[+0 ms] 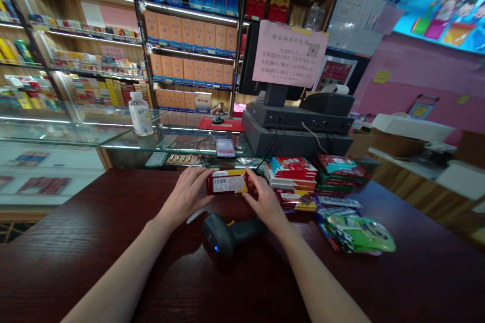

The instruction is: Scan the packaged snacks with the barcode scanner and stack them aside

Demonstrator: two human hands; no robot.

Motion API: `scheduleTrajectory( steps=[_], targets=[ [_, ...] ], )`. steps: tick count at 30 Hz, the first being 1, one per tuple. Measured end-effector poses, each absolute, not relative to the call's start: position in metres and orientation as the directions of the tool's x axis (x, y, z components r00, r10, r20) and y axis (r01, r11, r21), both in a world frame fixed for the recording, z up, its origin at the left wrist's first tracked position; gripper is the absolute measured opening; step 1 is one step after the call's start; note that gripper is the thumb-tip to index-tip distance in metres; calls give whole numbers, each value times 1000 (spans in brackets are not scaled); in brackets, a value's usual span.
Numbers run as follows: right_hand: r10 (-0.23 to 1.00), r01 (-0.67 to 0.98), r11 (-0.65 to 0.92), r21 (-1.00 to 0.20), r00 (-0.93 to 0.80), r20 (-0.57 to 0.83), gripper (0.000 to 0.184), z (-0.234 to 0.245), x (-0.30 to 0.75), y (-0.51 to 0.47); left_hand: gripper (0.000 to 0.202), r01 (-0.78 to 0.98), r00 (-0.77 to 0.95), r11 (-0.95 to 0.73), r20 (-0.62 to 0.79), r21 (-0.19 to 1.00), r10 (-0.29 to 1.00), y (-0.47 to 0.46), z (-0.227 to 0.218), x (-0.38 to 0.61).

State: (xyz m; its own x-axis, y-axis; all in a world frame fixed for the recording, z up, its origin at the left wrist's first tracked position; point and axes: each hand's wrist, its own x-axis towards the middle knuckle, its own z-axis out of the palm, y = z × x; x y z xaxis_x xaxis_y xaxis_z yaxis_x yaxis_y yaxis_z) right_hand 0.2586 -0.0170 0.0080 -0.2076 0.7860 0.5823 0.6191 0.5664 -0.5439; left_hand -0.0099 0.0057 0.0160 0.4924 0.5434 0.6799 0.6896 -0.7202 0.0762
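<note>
Handheld scanner point(227, 236) lying on a dark wooden surface point(76, 252).
Left hand point(185, 194) and right hand point(265, 202) grip opposite ends of a red packet point(227, 181) just beyond it, beside stacked snack packs point(291, 174).

The screen of the phone point(225, 147) is blurred. Print on the label of the packet point(226, 181) is too small to read — likewise the pink notice point(290, 55), which hides most of the monitor point(245, 58). The right hand point(267, 203) covers the handle end of the scanner point(226, 236) — the 2 forearms point(125, 272) run off the bottom edge.
</note>
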Motion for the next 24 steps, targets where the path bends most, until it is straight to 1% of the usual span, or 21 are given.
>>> scheduleTrajectory(
  steps=[5, 9, 12, 15, 17, 21, 24],
  targets=[
    [812, 571, 556, -604, -218, 541, 72, 6, 259, -19, 65, 728, 485, -685, 700, 8, 524, 6, 19, -12],
    [822, 556, 552, -622, -239, 517, 72, 5, 261, -20, 64, 733, 477, -680, 702, 13, 528, 6, 20, -17],
    [834, 550, 546, -632, -282, 474, 66, 9, 267, -24, 66, 738, 465, -674, 707, 24, 534, 6, 21, -23],
    [844, 565, 535, -629, -401, 357, 59, 19, 276, -31, 65, 744, 441, -667, 724, 34, 530, 7, 20, -30],
    [849, 578, 506, -640, -464, 253, 60, 27, 281, -37, 65, 752, 424, -658, 736, 38, 528, 9, 19, -36],
    [833, 611, 450, -651, -550, 60, 73, 38, 282, -48, 66, 773, 401, -634, 753, 28, 522, 15, 16, -48],
    [809, 643, 454, -617, -588, -18, 86, 38, 276, -53, 66, 787, 383, -616, 761, 28, 523, 18, 15, -56]
  ],
)
